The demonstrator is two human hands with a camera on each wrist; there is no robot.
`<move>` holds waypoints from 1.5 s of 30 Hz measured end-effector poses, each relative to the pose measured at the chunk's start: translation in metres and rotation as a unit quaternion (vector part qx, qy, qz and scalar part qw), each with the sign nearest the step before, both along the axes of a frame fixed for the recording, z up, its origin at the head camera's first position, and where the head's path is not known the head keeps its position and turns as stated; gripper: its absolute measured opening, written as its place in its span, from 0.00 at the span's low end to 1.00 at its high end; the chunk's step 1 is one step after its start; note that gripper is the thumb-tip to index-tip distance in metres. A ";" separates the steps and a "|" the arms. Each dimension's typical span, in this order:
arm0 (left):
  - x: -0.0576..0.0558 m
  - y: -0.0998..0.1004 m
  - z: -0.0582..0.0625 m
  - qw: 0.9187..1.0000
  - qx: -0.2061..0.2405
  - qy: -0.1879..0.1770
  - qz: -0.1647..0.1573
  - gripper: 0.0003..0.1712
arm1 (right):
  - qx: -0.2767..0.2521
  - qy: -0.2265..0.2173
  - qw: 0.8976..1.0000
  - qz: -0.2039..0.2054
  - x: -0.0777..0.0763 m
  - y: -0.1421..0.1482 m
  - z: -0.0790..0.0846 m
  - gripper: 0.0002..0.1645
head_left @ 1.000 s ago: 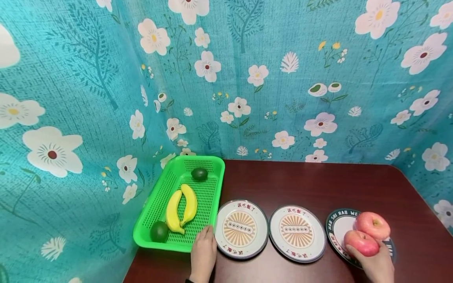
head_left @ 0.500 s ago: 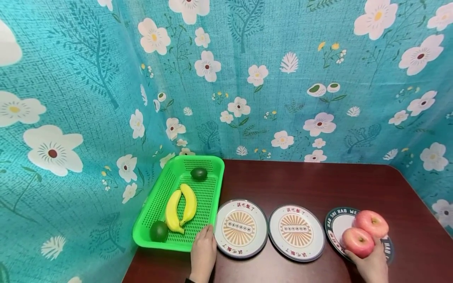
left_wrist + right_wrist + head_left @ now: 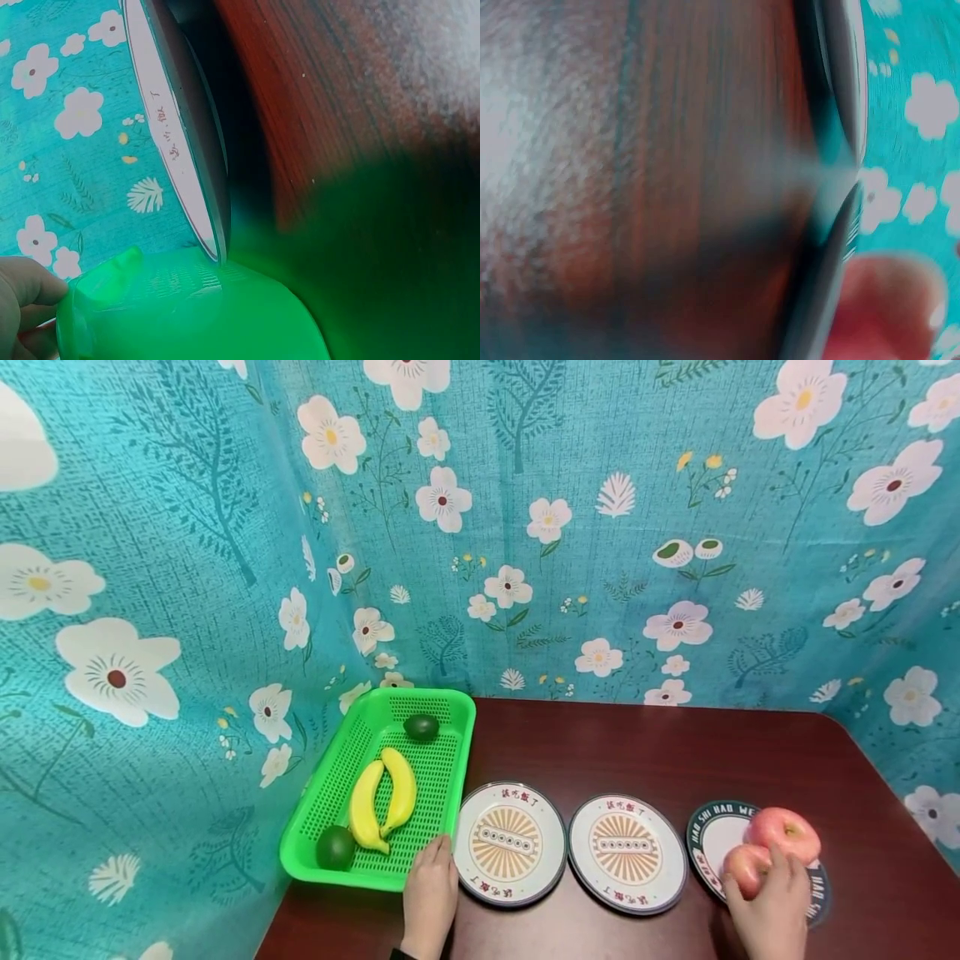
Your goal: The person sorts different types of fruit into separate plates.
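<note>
At the basket's near right corner, my left hand (image 3: 431, 893) grips the rim of the green plastic basket (image 3: 467, 760); the left wrist view shows its fingers (image 3: 34, 285) at the basket's edge. Two bananas (image 3: 365, 806) and two dark green avocados (image 3: 336, 847) lie inside. Over the dark-rimmed plate (image 3: 708, 818) on the right, my right hand (image 3: 776, 902) holds the nearer red apple (image 3: 742, 867), thumb on its left and fingers over its right side, partly hiding it. A second red apple (image 3: 783, 833) sits on that plate, just behind the first.
Two white plates with sunburst centres, a left one (image 3: 551, 835) and a middle one (image 3: 581, 860), stand between the basket and the dark-rimmed plate. A blue floral cloth (image 3: 562, 610) hangs behind the dark red wooden table (image 3: 637, 743).
My right hand has come round over the nearer apple, its fingers now across the apple's right and top. That apple has shifted slightly left. The left hand stays at the basket.
</note>
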State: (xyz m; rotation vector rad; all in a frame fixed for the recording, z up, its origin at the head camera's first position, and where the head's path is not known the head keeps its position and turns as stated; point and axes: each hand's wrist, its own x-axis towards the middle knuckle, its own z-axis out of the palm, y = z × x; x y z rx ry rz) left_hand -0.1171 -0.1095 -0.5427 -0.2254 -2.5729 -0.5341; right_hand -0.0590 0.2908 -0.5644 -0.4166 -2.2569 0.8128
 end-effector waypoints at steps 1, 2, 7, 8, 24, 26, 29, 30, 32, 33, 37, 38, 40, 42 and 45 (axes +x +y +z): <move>0.000 0.000 0.000 1.000 0.001 0.001 -0.001 0.17 | 0.023 0.013 0.999 0.020 -0.002 -0.005 0.002 0.41; 0.000 0.000 0.000 1.000 0.002 0.002 -0.001 0.17 | 0.044 0.011 0.998 0.046 -0.004 -0.010 0.003 0.39; 0.000 -0.001 0.001 1.000 0.005 0.006 0.001 0.17 | 0.127 -0.046 0.973 0.186 -0.011 -0.043 -0.001 0.29; 0.000 -0.001 0.002 1.000 0.005 0.007 0.001 0.17 | 0.133 -0.061 0.967 0.208 -0.012 -0.051 -0.003 0.27; -0.002 0.006 0.003 1.000 0.003 0.005 -0.025 0.17 | 0.148 -0.282 0.900 0.297 0.007 -0.102 -0.009 0.22; -0.002 0.004 0.008 0.999 -0.006 -0.015 -0.035 0.18 | 0.146 -0.288 0.899 0.297 0.007 -0.103 -0.008 0.23; -0.005 -0.002 0.020 0.996 -0.038 -0.061 -0.056 0.20 | 0.140 -0.292 0.897 0.300 0.008 -0.104 -0.009 0.24; -0.007 -0.004 0.026 0.994 -0.055 -0.074 -0.064 0.20 | 0.139 -0.290 0.897 0.302 0.007 -0.105 -0.009 0.25; -0.013 -0.010 0.038 0.989 -0.089 -0.084 -0.078 0.18 | 0.136 -0.288 0.897 0.307 0.007 -0.105 -0.010 0.26; -0.018 -0.012 0.045 0.988 -0.102 -0.084 -0.081 0.15 | 0.133 -0.288 0.896 0.309 0.007 -0.106 -0.010 0.26; -0.044 -0.017 0.077 0.984 -0.138 -0.083 -0.081 0.09 | 0.120 -0.293 0.895 0.315 0.008 -0.107 -0.012 0.27; -0.053 -0.018 0.084 0.983 -0.140 -0.090 -0.078 0.09 | 0.117 -0.294 0.895 0.315 0.009 -0.108 -0.012 0.27; -0.075 -0.018 0.098 0.979 -0.149 -0.122 -0.072 0.10 | 0.114 -0.291 0.896 0.315 0.009 -0.108 -0.013 0.28; -0.101 -0.019 0.106 0.972 -0.161 -0.156 -0.071 0.10 | 0.113 -0.288 0.897 0.315 0.009 -0.109 -0.014 0.28; -0.143 -0.022 0.106 0.964 -0.194 -0.172 -0.065 0.09 | 0.114 -0.279 0.897 0.322 0.009 -0.111 -0.016 0.30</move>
